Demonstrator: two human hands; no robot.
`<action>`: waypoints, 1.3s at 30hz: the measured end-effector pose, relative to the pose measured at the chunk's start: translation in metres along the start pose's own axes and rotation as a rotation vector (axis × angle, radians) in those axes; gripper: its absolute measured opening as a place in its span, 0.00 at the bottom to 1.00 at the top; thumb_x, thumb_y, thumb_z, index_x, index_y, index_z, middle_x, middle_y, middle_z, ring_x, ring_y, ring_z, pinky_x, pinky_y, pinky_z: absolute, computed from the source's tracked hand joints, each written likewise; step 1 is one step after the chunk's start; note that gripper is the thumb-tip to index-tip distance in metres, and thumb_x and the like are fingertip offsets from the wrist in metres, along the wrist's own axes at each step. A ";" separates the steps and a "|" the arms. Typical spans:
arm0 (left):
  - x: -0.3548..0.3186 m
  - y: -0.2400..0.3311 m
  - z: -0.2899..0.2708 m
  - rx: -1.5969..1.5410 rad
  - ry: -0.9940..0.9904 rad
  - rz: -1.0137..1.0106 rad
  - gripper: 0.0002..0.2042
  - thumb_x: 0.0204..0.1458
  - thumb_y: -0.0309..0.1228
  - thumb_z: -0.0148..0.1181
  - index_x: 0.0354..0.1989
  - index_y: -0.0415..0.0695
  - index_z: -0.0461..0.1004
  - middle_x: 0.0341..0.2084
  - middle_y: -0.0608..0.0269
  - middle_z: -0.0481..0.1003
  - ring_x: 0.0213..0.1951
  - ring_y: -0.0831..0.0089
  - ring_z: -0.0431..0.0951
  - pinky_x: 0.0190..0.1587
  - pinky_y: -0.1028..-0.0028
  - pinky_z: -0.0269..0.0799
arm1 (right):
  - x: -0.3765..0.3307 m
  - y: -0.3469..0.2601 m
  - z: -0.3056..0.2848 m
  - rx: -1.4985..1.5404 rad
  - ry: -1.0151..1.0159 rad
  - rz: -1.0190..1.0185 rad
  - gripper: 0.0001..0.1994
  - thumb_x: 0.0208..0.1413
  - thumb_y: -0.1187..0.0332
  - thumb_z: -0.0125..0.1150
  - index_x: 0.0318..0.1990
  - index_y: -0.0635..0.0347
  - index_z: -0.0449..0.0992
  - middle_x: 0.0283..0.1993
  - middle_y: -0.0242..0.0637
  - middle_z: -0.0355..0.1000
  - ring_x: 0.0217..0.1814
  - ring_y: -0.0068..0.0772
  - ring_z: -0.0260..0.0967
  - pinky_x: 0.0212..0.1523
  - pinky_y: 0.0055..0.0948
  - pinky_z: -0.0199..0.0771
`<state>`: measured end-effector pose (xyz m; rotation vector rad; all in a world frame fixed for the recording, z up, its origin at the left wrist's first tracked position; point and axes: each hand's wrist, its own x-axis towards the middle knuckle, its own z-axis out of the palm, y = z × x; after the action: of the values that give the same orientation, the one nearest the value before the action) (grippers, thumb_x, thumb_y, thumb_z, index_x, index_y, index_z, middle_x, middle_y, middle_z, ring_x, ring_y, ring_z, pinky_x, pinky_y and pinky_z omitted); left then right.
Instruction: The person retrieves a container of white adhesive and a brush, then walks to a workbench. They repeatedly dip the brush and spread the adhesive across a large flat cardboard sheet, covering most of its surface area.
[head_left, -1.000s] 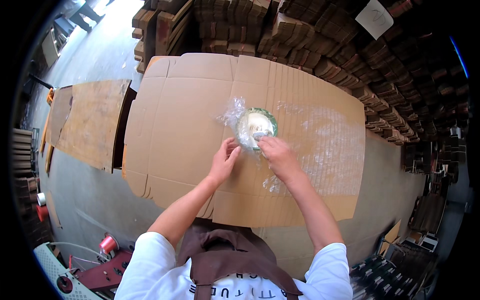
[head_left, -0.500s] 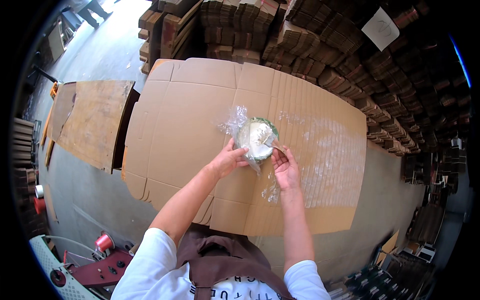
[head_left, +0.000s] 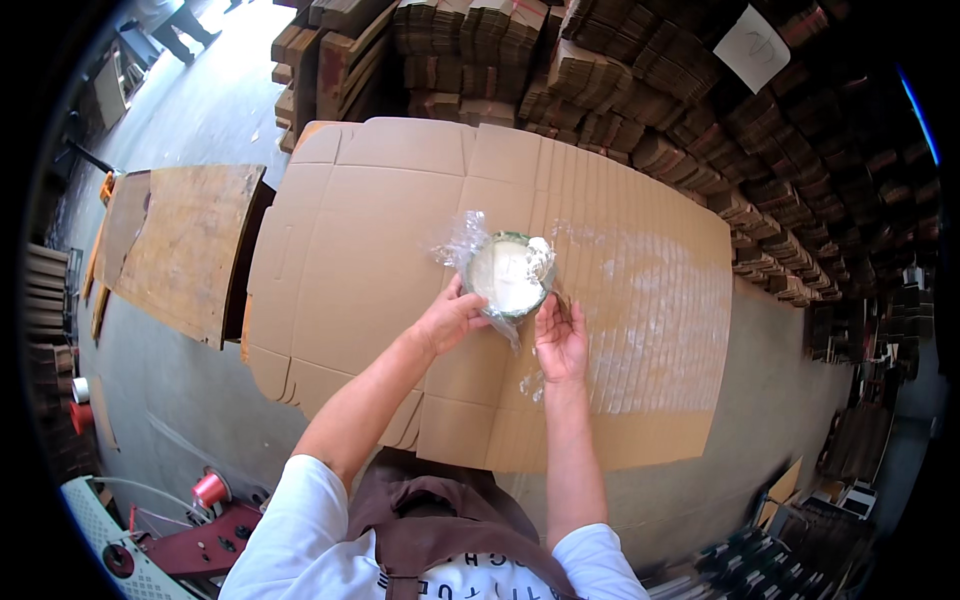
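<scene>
My left hand (head_left: 452, 318) grips the near left side of a round tub (head_left: 484, 300) with a green rim. Thick white paste (head_left: 508, 278) fills it, and crumpled clear plastic film (head_left: 462, 238) hangs around its outer side. At the tub's right edge, my right hand (head_left: 562, 345) has its fingers curled around the brown handle of what looks like a flat brush (head_left: 542, 258). The brush head is coated with white paste and rests at the right inside of the tub. Most of the handle is hidden by my fingers.
Beneath the tub lies a large flattened cardboard sheet (head_left: 370, 240), its ribbed right part smeared white (head_left: 650, 300). Bundled cardboard stacks (head_left: 495, 50) stand behind. A wooden board (head_left: 190, 250) is at left, a dark red machine (head_left: 205, 540) at lower left, a person's legs (head_left: 185, 35) far left.
The brush has turned and its pasted head has shifted to the tub's right side, baring more of the paste. My right hand has moved slightly left and its wrist has turned.
</scene>
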<state>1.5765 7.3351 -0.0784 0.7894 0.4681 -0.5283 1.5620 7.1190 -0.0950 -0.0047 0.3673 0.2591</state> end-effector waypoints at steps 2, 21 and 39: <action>-0.005 0.000 0.004 0.010 0.000 0.004 0.37 0.54 0.19 0.52 0.71 0.48 0.42 0.56 0.55 0.67 0.49 0.65 0.78 0.50 0.66 0.77 | -0.004 -0.001 0.003 0.013 -0.019 -0.002 0.14 0.64 0.66 0.55 0.49 0.70 0.73 0.49 0.52 0.76 0.53 0.44 0.76 0.53 0.45 0.80; -0.219 -0.091 0.026 0.075 0.139 0.134 0.34 0.52 0.20 0.55 0.69 0.46 0.51 0.58 0.61 0.66 0.56 0.68 0.71 0.54 0.64 0.72 | -0.058 -0.176 0.026 -0.447 -0.060 -0.106 0.11 0.63 0.69 0.55 0.46 0.68 0.75 0.48 0.50 0.77 0.53 0.42 0.76 0.53 0.41 0.79; -0.343 -0.450 -0.111 -0.306 0.387 0.049 0.39 0.50 0.22 0.59 0.71 0.48 0.48 0.53 0.68 0.68 0.50 0.80 0.70 0.47 0.76 0.71 | -0.015 -0.307 0.078 -0.943 -0.248 0.167 0.18 0.62 0.73 0.53 0.55 0.78 0.68 0.61 0.59 0.67 0.66 0.53 0.63 0.67 0.48 0.62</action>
<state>1.0185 7.2462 -0.1920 0.6051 0.8632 -0.2471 1.6532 6.8224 -0.0299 -0.8648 -0.0291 0.5732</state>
